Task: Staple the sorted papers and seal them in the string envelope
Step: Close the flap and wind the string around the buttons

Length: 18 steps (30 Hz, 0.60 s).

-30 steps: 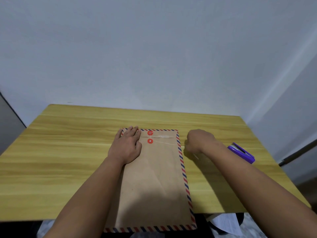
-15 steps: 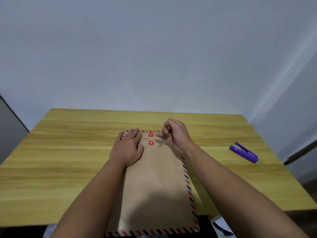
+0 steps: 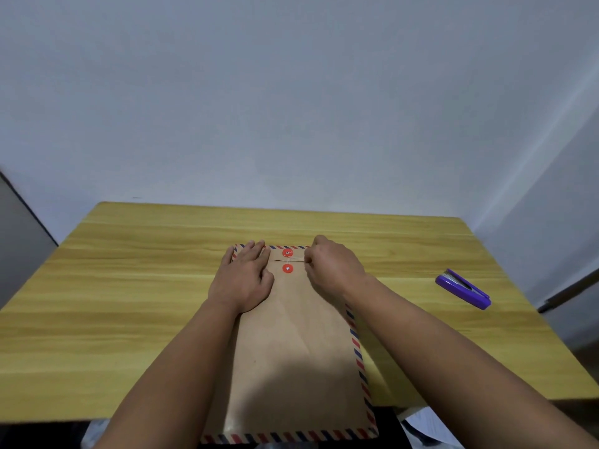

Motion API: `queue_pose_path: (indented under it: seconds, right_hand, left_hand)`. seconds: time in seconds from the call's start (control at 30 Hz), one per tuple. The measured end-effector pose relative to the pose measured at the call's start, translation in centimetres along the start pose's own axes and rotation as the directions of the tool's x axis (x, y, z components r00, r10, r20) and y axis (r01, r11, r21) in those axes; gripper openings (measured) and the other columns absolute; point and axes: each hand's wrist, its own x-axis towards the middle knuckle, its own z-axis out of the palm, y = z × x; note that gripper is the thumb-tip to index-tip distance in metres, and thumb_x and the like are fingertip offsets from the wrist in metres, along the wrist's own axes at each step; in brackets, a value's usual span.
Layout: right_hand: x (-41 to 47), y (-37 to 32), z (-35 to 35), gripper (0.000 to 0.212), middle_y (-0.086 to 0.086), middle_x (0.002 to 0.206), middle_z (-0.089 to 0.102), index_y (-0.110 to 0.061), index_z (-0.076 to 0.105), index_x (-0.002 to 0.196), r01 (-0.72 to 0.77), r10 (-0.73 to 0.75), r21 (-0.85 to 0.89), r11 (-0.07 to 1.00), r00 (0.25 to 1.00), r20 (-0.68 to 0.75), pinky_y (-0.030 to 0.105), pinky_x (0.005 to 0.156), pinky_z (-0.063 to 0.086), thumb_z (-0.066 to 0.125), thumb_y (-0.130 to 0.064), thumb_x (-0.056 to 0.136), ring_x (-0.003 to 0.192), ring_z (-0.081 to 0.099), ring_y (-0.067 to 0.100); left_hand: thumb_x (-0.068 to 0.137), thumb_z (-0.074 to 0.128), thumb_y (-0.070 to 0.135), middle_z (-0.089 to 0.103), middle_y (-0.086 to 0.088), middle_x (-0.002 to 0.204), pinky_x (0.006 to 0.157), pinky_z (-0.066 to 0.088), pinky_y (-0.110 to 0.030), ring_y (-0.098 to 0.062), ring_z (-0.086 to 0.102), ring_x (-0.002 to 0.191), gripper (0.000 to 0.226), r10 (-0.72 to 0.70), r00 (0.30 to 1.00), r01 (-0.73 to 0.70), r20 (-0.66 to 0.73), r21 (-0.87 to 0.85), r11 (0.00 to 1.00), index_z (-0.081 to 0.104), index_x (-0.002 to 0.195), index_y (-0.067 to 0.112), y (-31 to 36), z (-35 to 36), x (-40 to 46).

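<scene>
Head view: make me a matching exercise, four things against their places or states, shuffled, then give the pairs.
Things:
1. left hand
2. right hand
3. stapler
4. envelope

States:
A. lies untouched at the table's right side
B. juts over the table's near edge
C. pinches the string beside the red discs
D. presses flat on the envelope's top left

Pairs: 1-D, 2-C, 3-A, 4-B

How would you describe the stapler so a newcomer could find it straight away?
Start at the wooden table and look past the brown envelope toward its right edge. The stapler lies there alone, clear of the right hand. It is the only purple thing on the table.
</scene>
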Motion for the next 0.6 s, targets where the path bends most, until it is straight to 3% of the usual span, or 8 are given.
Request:
queue_pose_path:
  seconds: [0.1, 0.17, 0.27, 0.37, 0.5, 0.6]
  right_hand:
    - [-0.2, 0.2, 0.0, 0.015, 0.01, 0.094, 0.065, -0.015, 0.061, 0.109, 0.028, -0.03, -0.027, 0.999, 0.997, -0.072, 0.037, 0.061, 0.04, 0.048, -0.019, 0.102, 0.083, 0.063, 0.037]
    - [-0.5, 0.5, 0.0, 0.017, 0.01, 0.088, 0.068, -0.017, 0.059, 0.112, 0.049, -0.05, -0.013, 0.999, 0.992, -0.114, 0.038, 0.059, 0.04, 0.046, -0.025, 0.105, 0.078, 0.063, 0.038]
    - [-0.9, 0.6, 0.5, 0.023, 0.005, 0.085, 0.071, -0.017, 0.068, 0.096, 0.094, -0.097, -0.028, 0.995, 0.984, -0.15, 0.036, 0.058, 0.042, 0.049, -0.027, 0.103, 0.078, 0.065, 0.033]
    - [-1.1, 0.8, 1.2, 0.026, 0.002, 0.089, 0.076, -0.019, 0.077, 0.095, 0.087, -0.081, 0.026, 0.996, 0.979, -0.185, 0.035, 0.06, 0.047, 0.053, -0.029, 0.101, 0.082, 0.067, 0.029]
    - [-1.5, 0.6, 1.9, 0.026, 0.0, 0.075, 0.07, -0.021, 0.072, 0.081, 0.158, -0.146, 0.08, 0.984, 0.979, -0.14, 0.034, 0.058, 0.045, 0.054, -0.026, 0.099, 0.072, 0.062, 0.027]
    - [-1.7, 0.1, 1.8, 0.025, -0.001, 0.089, 0.077, -0.026, 0.08, 0.099, 0.203, -0.197, 0.048, 0.978, 0.975, -0.107, 0.031, 0.061, 0.041, 0.055, -0.026, 0.101, 0.084, 0.067, 0.024]
  left_hand:
    - [0.093, 0.024, 0.04, 0.025, 0.003, 0.169, 0.128, 0.003, -0.045, -0.012, 0.014, 0.157, 0.07, 0.0, 1.0, 0.0, 0.001, -0.001, 1.0, 0.036, 0.159, 0.02, 0.0, 0.1, 0.0]
    - [0.093, 0.023, 0.041, 0.024, 0.003, 0.169, 0.128, 0.002, -0.045, -0.012, 0.013, 0.157, 0.07, -0.002, 1.0, 0.002, 0.001, 0.003, 1.0, 0.035, 0.159, 0.02, 0.0, 0.0, 0.0]
    - [0.092, 0.022, 0.041, 0.022, 0.004, 0.17, 0.128, 0.001, -0.044, -0.011, 0.012, 0.157, 0.071, -0.005, 1.0, 0.005, 0.01, 0.011, 1.0, 0.033, 0.16, 0.021, 0.1, -0.1, -0.1]
    - [0.092, 0.021, 0.042, 0.021, 0.004, 0.17, 0.128, 0.001, -0.044, -0.011, 0.011, 0.157, 0.072, -0.009, 1.0, 0.009, 0.014, 0.012, 1.0, 0.032, 0.16, 0.021, 0.1, -0.1, -0.1]
    - [0.092, 0.021, 0.041, 0.021, 0.004, 0.17, 0.128, 0.001, -0.044, -0.011, 0.01, 0.157, 0.071, -0.007, 1.0, 0.007, 0.016, 0.016, 1.0, 0.032, 0.16, 0.022, 0.1, -0.1, 0.0]
    - [0.092, 0.021, 0.041, 0.02, 0.004, 0.17, 0.128, 0.0, -0.044, -0.011, 0.01, 0.157, 0.071, -0.011, 1.0, 0.011, 0.014, 0.014, 1.0, 0.032, 0.16, 0.023, 0.1, -0.1, -0.1]
